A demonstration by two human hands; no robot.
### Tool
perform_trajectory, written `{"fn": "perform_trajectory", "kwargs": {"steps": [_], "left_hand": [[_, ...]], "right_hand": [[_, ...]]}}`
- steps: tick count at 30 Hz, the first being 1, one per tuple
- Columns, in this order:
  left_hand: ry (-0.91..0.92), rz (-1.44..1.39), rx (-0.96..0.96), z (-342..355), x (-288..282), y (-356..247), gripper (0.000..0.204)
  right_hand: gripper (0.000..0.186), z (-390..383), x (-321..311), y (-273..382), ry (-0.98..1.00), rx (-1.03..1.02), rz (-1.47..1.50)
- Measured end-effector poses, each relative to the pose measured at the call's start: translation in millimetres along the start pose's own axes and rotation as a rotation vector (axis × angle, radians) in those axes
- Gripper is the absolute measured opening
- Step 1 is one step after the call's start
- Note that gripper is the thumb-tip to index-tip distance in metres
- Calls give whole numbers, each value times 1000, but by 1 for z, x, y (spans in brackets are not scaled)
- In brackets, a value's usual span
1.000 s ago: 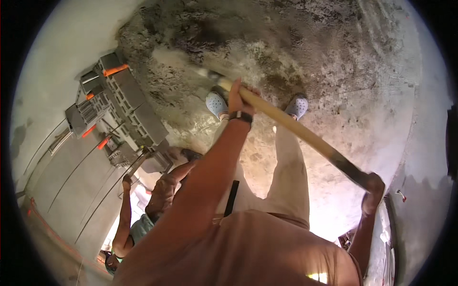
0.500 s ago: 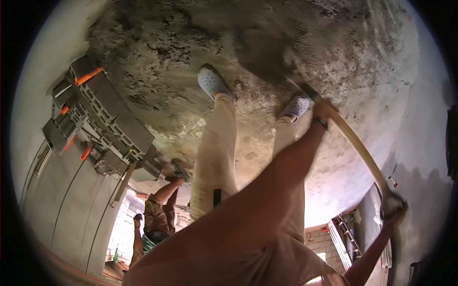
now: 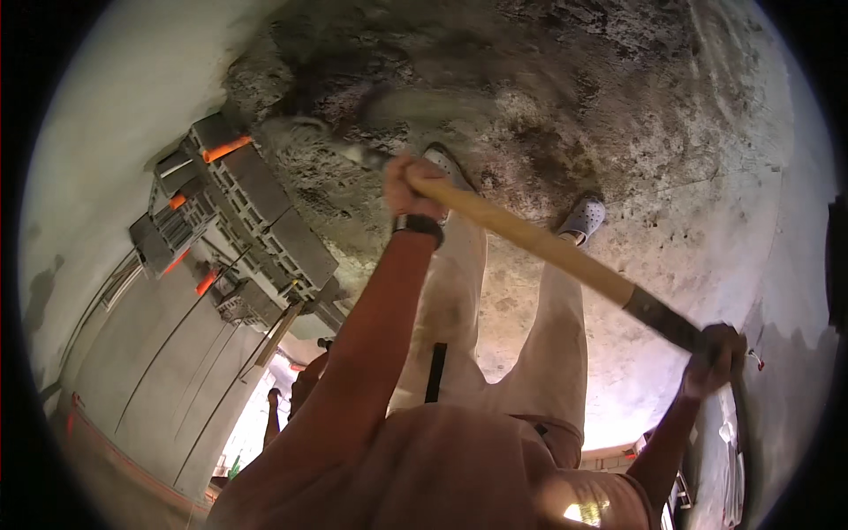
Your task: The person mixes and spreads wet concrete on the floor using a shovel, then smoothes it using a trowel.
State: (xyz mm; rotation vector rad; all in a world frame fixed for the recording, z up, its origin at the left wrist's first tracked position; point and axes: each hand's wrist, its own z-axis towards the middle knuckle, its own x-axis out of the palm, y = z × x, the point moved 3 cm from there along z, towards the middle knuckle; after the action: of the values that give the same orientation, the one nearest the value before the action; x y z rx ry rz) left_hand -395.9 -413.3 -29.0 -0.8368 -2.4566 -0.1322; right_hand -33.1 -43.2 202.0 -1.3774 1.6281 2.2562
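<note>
A long-handled tool [image 3: 539,240] with a pale wooden shaft crosses in front of my legs. My left hand [image 3: 413,187] is closed round its upper part, near a blurred metal end [image 3: 362,155] over the rough, dark floor [image 3: 539,132]; I cannot make out that end's shape. My right hand [image 3: 714,362] grips the opposite, dark end at the lower right. My feet in pale perforated clogs [image 3: 585,216] stand either side below the shaft, the left one partly behind my left hand.
Stacked grey hollow blocks [image 3: 274,243] with orange pieces [image 3: 225,148] stand at the left, beside long thin rods [image 3: 150,349] and a plastered wall [image 3: 97,159]. Another person [image 3: 305,380] is partly hidden behind my left arm. A wall [image 3: 786,274] runs along the right.
Half a second ago my left hand was farther right by my right foot; it has swung left with the tool's metal end. My right hand has risen slightly. The other person is now more hidden.
</note>
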Motion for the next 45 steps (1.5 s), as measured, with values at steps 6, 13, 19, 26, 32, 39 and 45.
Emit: {"fn": "perform_trajectory", "kwargs": {"steps": [6,13,19,26,32,39,45], "left_hand": [[-508,697,385,-9,-32,-31,28],[-266,309,-72,-2,-52,236,27],[-307,565,-396,44,-28,393,20],[224,334,-114,205,46,237,13],[190,-66,201,174,139,38,13],[160,29,242,34,115,-55,14],[-171,494,307,44,-10,-86,11]], "right_hand": [[41,7,83,75,834,-420,159],[31,-52,-128,-101,83,888,283],[50,-70,-173,-101,-579,1258,180],[16,115,-17,-106,-165,698,-121],[25,270,137,68,93,191,175],[16,170,71,276,320,-794,-107],[39,55,167,190,652,-760,206]]}}
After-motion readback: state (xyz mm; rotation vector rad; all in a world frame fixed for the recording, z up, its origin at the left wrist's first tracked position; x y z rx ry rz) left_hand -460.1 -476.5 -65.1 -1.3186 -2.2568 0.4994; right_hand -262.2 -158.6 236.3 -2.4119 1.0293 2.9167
